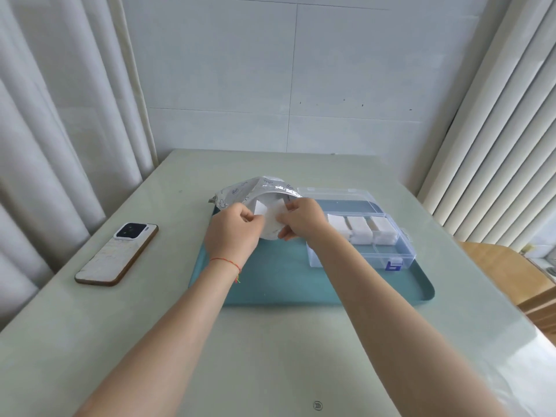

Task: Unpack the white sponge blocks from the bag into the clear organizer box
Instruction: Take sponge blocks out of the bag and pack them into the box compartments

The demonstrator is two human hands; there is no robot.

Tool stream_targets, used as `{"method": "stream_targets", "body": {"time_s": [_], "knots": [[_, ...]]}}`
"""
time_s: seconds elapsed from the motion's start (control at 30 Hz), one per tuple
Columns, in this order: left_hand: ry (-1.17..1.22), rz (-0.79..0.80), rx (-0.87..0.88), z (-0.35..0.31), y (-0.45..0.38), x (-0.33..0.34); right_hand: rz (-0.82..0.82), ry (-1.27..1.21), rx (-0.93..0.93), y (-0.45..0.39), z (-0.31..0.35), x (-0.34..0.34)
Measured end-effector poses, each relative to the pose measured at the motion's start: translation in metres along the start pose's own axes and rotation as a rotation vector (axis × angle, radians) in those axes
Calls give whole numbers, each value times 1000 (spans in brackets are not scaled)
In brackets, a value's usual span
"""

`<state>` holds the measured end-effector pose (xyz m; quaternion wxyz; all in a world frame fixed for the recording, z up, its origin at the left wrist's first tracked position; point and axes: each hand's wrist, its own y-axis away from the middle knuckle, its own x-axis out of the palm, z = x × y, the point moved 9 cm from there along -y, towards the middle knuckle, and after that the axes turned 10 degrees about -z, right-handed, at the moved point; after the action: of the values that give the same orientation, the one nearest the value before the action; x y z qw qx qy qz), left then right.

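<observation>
Table point(270, 356): pale green, bears all items below.
Teal tray point(270, 284): centre of table.
Clear organizer box point(391, 251): on tray's right side, lid open; three white sponge blocks point(359, 228) in its far row.
Phone point(117, 254): face down, left of tray.
Bag point(240, 191): foil-lined, mouth open, at tray's far left.
Left hand point(233, 233): fingers curled, gripping bag's mouth.
Right hand point(301, 218): pinching a sponge block point(275, 219) at the mouth.
</observation>
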<state>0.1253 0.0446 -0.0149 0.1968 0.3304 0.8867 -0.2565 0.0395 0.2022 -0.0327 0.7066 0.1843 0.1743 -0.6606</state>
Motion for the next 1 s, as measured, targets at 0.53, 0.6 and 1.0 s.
{"method": "stream_targets", "body": {"time_s": [0.53, 0.6, 1.0], "knots": [[-78, 36, 53, 6, 0, 8, -151, 310, -279, 2, 10, -6], [-62, 38, 54, 6, 1, 10, -130, 156, -207, 2, 4, -11], [500, 315, 23, -26, 17, 29, -41, -181, -96, 3, -7, -55]]}}
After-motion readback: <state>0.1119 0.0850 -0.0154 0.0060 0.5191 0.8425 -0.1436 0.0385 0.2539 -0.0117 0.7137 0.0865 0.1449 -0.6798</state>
